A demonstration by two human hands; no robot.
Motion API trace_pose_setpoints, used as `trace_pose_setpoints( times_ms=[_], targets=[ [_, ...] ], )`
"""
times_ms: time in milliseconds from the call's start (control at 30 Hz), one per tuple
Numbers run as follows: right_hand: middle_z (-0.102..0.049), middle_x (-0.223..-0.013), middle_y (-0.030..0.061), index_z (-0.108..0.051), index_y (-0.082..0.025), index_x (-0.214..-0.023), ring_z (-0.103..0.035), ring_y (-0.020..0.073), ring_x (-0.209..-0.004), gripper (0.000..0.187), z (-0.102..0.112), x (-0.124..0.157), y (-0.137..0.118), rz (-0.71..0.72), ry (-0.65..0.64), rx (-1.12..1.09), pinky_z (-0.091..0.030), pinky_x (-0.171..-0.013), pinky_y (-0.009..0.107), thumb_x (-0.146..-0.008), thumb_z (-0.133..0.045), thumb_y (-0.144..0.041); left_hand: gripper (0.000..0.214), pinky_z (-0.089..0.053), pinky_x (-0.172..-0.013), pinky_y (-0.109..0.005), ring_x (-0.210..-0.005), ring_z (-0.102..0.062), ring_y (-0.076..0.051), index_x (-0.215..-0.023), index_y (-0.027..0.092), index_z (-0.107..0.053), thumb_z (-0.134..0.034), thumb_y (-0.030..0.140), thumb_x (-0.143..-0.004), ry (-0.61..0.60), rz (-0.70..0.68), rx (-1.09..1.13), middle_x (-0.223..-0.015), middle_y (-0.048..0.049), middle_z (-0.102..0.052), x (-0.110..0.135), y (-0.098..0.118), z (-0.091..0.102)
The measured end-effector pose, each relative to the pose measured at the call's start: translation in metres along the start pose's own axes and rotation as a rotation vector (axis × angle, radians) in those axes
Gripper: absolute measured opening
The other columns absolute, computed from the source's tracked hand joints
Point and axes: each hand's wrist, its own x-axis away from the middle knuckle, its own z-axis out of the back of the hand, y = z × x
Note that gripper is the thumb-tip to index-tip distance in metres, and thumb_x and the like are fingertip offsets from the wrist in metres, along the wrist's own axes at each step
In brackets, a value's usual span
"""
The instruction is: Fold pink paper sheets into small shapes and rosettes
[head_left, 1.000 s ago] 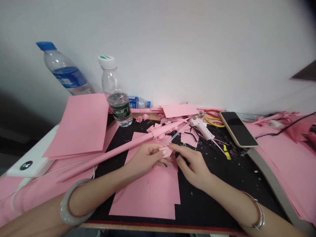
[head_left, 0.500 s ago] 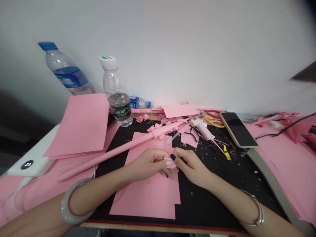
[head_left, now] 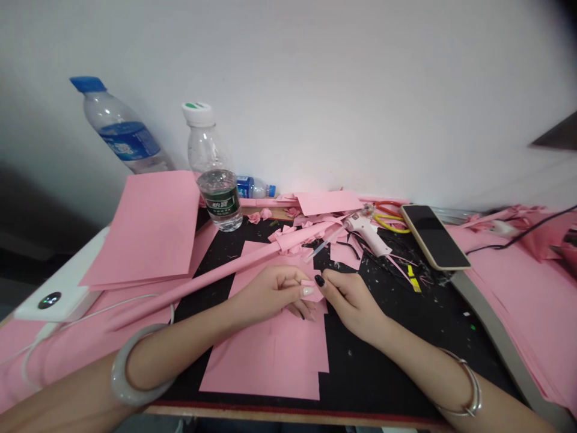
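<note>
My left hand [head_left: 274,293] and my right hand [head_left: 349,299] meet over a black mat, both pinching one small piece of pink paper [head_left: 314,291] between thumbs and fingertips. Under the hands lies a cut pink sheet [head_left: 270,355]. A long rolled pink paper tube [head_left: 198,285] runs from the left edge up to the mat's middle, just behind my left hand. A white glue gun [head_left: 367,233] lies beyond my right hand.
Two water bottles [head_left: 216,174] [head_left: 118,129] stand at the back left by a stack of pink sheets [head_left: 148,228]. A phone [head_left: 433,236], scissors [head_left: 390,215], paper scraps, a white power bank [head_left: 58,285] with cable, and more pink paper at right [head_left: 518,270] surround the mat.
Both hands drew slightly toward me and closed tighter on the small pink piece; the right thumb now presses on it beside the left thumb.
</note>
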Motion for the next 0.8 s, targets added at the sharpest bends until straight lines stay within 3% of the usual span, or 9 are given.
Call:
trace_pose_setpoints(
  times_ms=[167,467,600,800],
  targets=[
    [-0.045,-0.061,-0.0043,-0.049,-0.017,-0.074,-0.041,0.0085,-0.053,0.018,0.000,0.000,0.002,-0.054,-0.011,-0.046,-0.033,-0.052,0.021,-0.090,-0.042,-0.020,0.008,-0.054,-0.058,-0.028,-0.055,-0.065,-0.014,-0.081,0.017,-0.053,-0.060,0.019,-0.078,0.128,-0.128,-0.057,-0.059,0.0023,-0.066,0.001,-0.002,-0.001],
    [-0.065,-0.066,-0.0007,-0.053,-0.019,-0.092,-0.061,0.0112,-0.055,0.011,-0.010,0.004,0.007,-0.158,0.091,-0.226,-0.048,-0.055,0.021,-0.088,-0.044,-0.016,0.016,-0.051,-0.073,-0.028,-0.079,-0.066,-0.016,-0.093,0.017,-0.065,-0.053,0.016,-0.082,0.422,-0.288,-0.409,-0.092,-0.0040,-0.070,0.002,0.001,0.006],
    [-0.068,-0.068,0.0013,-0.053,-0.018,-0.087,-0.065,0.0119,-0.059,0.006,-0.010,0.005,0.002,-0.123,0.149,-0.183,-0.050,-0.058,0.021,-0.087,-0.047,-0.018,0.021,-0.049,-0.080,-0.027,-0.088,-0.065,-0.016,-0.096,0.021,-0.070,-0.054,0.018,-0.083,0.382,-0.380,-0.541,-0.096,-0.0007,-0.071,0.003,0.000,0.006],
    [-0.068,-0.067,-0.0005,-0.053,-0.019,-0.087,-0.064,0.0097,-0.056,0.003,-0.011,0.007,-0.001,-0.032,0.190,-0.053,-0.046,-0.052,0.016,-0.086,-0.051,-0.017,0.025,-0.051,-0.079,-0.028,-0.089,-0.065,-0.018,-0.104,0.019,-0.068,-0.055,0.019,-0.083,0.345,-0.402,-0.537,-0.100,-0.0025,-0.071,0.002,-0.005,0.004]
  ],
)
